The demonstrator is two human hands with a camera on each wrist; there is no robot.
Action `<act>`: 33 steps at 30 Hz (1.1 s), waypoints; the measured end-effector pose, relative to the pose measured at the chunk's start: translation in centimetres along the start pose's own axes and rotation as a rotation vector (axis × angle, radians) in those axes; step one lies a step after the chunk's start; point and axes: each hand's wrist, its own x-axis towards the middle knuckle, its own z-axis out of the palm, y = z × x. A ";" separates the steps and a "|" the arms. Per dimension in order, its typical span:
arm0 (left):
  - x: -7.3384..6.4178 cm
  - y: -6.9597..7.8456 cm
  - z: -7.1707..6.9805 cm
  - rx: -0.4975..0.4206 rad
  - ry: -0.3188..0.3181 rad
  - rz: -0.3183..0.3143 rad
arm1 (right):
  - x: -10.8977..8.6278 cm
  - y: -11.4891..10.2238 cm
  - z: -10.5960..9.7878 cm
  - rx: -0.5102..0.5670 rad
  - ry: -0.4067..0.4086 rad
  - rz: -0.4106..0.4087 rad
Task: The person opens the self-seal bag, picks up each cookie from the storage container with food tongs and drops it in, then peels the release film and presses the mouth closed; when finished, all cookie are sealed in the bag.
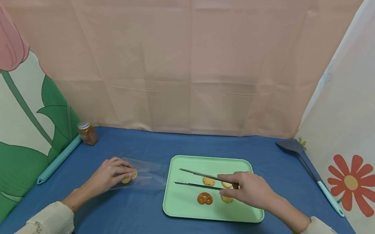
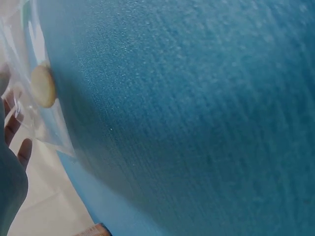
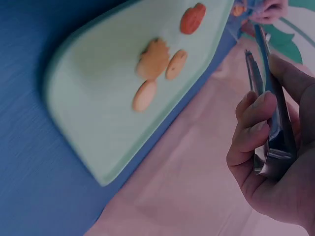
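My left hand (image 1: pixel 111 173) holds a clear plastic bag (image 1: pixel 153 176) near its left end, over the blue cloth. Round pale cookies (image 1: pixel 126 180) lie inside the bag by my fingertips; one cookie (image 2: pixel 43 86) shows through the plastic in the left wrist view. My right hand (image 1: pixel 253 188) grips metal tongs (image 1: pixel 197 185) above the light green tray (image 1: pixel 178 207). The tong arms stand apart, tips pointing left, with nothing between the tips. On the tray lie a brown pretzel-shaped cookie (image 1: pixel 205 198) and several pale cookies (image 1: pixel 209 181), some partly hidden by my right hand.
A small jar (image 1: pixel 88 134) with a silvery lid stands at the back left. A long teal stick-like object (image 1: pixel 61 159) lies along the left edge. At the right edge is a spatula (image 1: pixel 292 145) with a dark head and pale blue handle. Fabric walls enclose the table.
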 end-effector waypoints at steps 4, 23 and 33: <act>0.1 0.3 -0.1 0.014 -0.002 -0.008 | -2.0 0.9 -0.7 -0.045 0.004 0.002; 0.0 0.3 0.1 0.005 0.017 0.014 | -7.3 3.7 0.8 -0.099 0.047 0.053; 0.1 0.3 0.1 0.002 0.034 0.021 | -7.8 4.6 0.2 -0.126 0.081 0.096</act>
